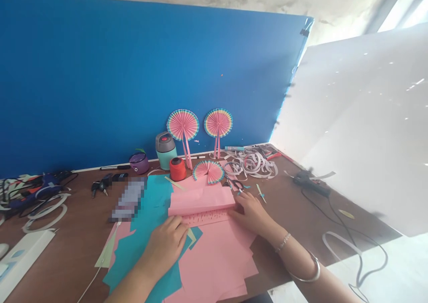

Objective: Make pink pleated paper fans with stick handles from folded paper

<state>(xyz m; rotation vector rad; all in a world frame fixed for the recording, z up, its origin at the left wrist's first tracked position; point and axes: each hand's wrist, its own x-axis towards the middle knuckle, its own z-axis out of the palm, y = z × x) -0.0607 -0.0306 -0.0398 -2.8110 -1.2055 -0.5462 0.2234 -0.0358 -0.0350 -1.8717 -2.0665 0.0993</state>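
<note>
Fingers, L: the left hand (169,238) has its fingers curled at the L end of a folded pink sheet (202,200); R: the right hand (250,210) is bent at its R end, thumb inward. Both touch; whether pinching or only pressing, can't tell. Below the fold, a marked strip (205,217) (poss. a ruler) runs between the hands. Holding opp. ends prob. keeps fold & strip parallel, w/o skew.

The folded sheet lies mid-surface, betw. near & far edges of the surface (80,236), on loose pink sheets (214,260) reaching the near edge; teal sheets (157,196) extend L of these.

Just beyond: a flat pleated fan (202,171) & scissors (236,184), which crowd the space ahead of the R hand. A red spool (177,170) & a flask (166,153) stand twd. the far edge. There, two upright fans (183,125) appear propped vs. the blue panel (133,71), prob. to keep them uncrushed.

Far R corner: coiled white strips (259,163). R edge: a glue gun (310,183), its cable trailing nearward. L side: phone (129,200), keys (100,186); near L corner: power strip (28,260).
</note>
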